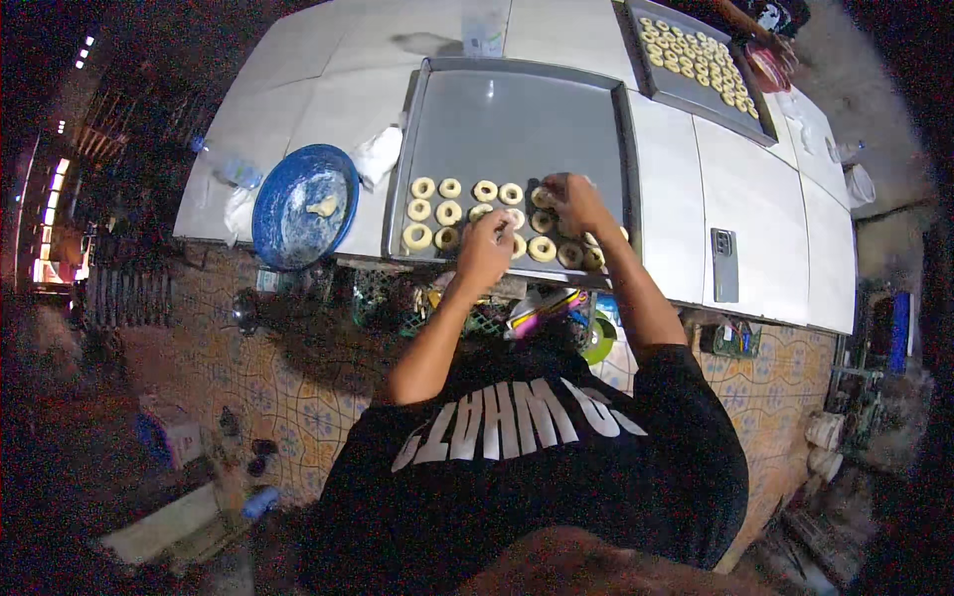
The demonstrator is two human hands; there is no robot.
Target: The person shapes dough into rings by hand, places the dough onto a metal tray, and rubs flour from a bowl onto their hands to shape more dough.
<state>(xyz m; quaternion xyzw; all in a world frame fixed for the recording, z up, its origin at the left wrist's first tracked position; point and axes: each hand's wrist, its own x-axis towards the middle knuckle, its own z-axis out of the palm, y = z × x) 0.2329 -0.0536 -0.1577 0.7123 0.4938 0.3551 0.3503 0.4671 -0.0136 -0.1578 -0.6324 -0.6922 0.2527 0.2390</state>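
A large grey metal baking tray (517,119) lies in front of me, with rows of pale dough rings (449,187) along its near side. My left hand (487,246) is over the near rows, fingers curled together beside a ring; whatever it may hold is hidden. Farther right, my right hand (578,205) bends its fingers down onto a dough ring (542,198) at the end of the back row. Both forearms cover some of the nearest rings. Bare tray surface shows beyond the rows.
A blue basin (260,214) with a floury inside and a dough lump (323,207) stands left of the tray, near a white cloth (378,157). At far right, another person's hand (780,55) is beside a second ring-filled tray (644,77). A dark rectangular object (724,266) lies near the table edge.
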